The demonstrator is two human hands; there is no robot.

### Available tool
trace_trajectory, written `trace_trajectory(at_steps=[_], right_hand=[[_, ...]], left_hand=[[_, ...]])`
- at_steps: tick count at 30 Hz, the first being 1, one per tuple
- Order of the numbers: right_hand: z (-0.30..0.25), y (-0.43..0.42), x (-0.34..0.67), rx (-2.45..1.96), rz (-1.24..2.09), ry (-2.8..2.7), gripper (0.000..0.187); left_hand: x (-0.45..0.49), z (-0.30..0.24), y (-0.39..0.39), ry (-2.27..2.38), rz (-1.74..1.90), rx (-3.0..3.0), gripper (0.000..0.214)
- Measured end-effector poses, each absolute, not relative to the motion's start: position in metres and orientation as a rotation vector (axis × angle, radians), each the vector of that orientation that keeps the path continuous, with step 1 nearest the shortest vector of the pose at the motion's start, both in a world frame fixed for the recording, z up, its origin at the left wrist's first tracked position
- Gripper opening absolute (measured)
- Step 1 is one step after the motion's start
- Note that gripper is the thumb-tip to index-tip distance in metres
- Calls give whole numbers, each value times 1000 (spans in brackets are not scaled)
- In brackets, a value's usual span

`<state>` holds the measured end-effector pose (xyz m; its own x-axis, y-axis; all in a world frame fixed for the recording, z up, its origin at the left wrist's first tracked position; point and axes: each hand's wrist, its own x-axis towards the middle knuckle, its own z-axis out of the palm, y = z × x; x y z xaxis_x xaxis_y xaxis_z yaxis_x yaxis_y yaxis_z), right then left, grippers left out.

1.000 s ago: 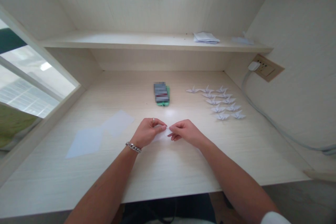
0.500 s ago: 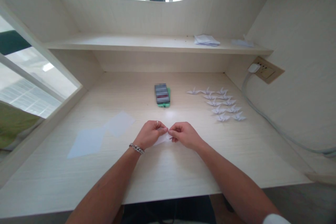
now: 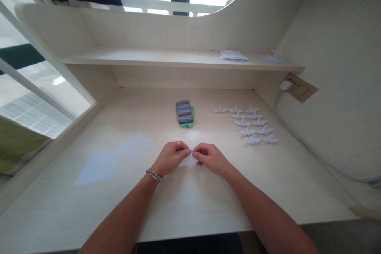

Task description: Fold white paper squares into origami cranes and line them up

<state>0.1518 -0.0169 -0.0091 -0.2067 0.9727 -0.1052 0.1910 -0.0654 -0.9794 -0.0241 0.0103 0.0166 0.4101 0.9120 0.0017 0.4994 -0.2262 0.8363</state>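
Near the middle of the desk, my left hand (image 3: 173, 155) and my right hand (image 3: 209, 156) pinch a small piece of white paper (image 3: 187, 161) between thumbs and fingertips. The fingertips of both hands nearly meet at its upper edge. Much of the paper is hidden by my fingers, so its folds are hard to make out. To the right lie several white paper cranes (image 3: 246, 131) in uneven rows. Flat white paper sheets (image 3: 97, 168) rest left of my hands.
A phone-like device with a green edge (image 3: 185, 115) lies beyond my hands, its face blurred. Folded white paper (image 3: 233, 55) sits on the shelf (image 3: 154, 62). A white cable (image 3: 303, 139) runs from the wall socket (image 3: 301, 87) down the right side.
The view has tilted up slightly, so everything sits a little lower. My hands keep their pinch on the paper, with the fingertips slightly shifted and the paper less visible.
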Motion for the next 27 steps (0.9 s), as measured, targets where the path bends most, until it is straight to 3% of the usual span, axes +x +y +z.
trace_trajectory(at_steps=[4,20,27], right_hand=[[-11,-16,151,-1317,1167,-1614,10],[1,-11,188,-1276,1342,-1410,7],[-1,-11,174,-1196,1398,-1278,28]], left_hand=[[-24,12,11,1176,618,1834,19],[-39,21,16,1258,886,1417,27],[-34,19,14,1204,907,1414,29]])
